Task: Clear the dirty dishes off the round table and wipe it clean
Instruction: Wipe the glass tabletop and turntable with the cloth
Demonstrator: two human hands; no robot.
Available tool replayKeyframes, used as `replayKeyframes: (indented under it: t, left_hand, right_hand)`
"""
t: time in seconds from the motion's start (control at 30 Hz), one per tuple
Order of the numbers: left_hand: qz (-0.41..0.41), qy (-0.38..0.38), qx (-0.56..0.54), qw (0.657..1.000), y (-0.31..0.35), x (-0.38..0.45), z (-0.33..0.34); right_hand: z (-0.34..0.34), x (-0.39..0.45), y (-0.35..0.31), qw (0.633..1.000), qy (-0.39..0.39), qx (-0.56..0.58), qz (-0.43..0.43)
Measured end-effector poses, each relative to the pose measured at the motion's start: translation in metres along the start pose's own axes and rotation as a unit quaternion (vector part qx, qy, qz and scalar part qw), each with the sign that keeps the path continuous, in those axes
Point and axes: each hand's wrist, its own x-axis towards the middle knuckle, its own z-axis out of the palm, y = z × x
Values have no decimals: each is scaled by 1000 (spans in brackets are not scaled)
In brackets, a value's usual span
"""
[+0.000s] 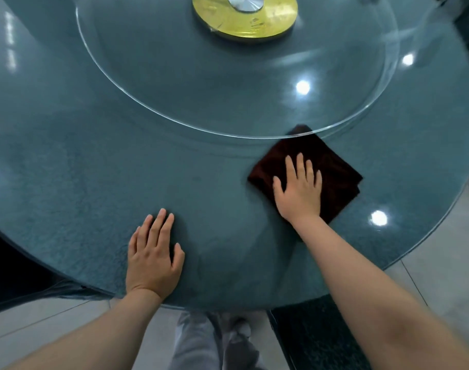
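The round table has a glossy teal top under glass. A folded dark brown cloth lies flat on it at the right; its far corner reaches under the glass turntable's rim. My right hand presses flat on the cloth with straight, spread fingers. Near the table's front edge my left hand rests flat on the bare tabletop, fingers straight. No dishes show on the visible part of the table.
A clear glass turntable covers the table's middle, with a gold round hub at the top of the view. Pale floor tiles lie to the right and below. A dark green chair seat sits under the front edge.
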Motion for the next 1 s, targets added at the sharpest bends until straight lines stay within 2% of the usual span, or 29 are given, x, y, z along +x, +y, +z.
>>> replayKeyframes:
  t: [0.1, 0.13, 0.2, 0.27, 0.3, 0.37, 0.43, 0.53, 0.6, 0.67, 0.77, 0.87, 0.93, 1.0]
  left_hand:
    - [2, 2, 2, 1000, 1, -1, 1]
    - [4, 1, 4, 1000, 1, -1, 1]
    - [3, 1, 6, 1000, 1, -2, 0]
    - [6, -3, 12, 1000, 2, -3, 0]
    - [7, -4, 13, 1000, 2, -3, 0]
    - [4, 1, 9, 1000, 2, -1, 0]
    - [5, 1, 4, 1000, 2, -2, 0]
    - [7, 1, 2, 1000, 2, -3, 0]
    - [-2, -2, -3, 1000, 2, -3, 0]
    - [-1, -4, 0, 1000, 2, -4, 1]
    - [5, -5, 8, 1000, 2, -3, 2]
    - [7, -5, 10, 1000, 2, -4, 1]
    - [7, -2, 8, 1000, 2, -2, 1]
    - [4, -1, 7, 1000, 1, -2, 1]
  right_hand:
    - [8, 11, -45, 1000, 15, 6, 4]
    - [13, -4, -60, 999, 25, 8, -22]
    - [24, -49, -86, 991, 18, 5, -130]
    - [30, -74, -88, 975, -14, 6, -220]
    - [30, -71, -78, 973, -16, 14, -230]
    - [27, -54, -37, 987, 21, 12, -157]
    - [17, -35, 23, 998, 51, -6, -28]
    - [-5, -17, 88, 995, 25, 0, 99]
    - [-6, -6, 82, 988, 29, 11, 154]
    - [-1, 3, 41, 985, 46, 19, 168]
    - [11, 12, -57, 999, 42, 14, 22]
    - [17, 6, -143, 991, 1, 13, -134]
    - [20, 5, -150, 981, -23, 5, -191]
    - [16, 14, -119, 978, -7, 2, -210]
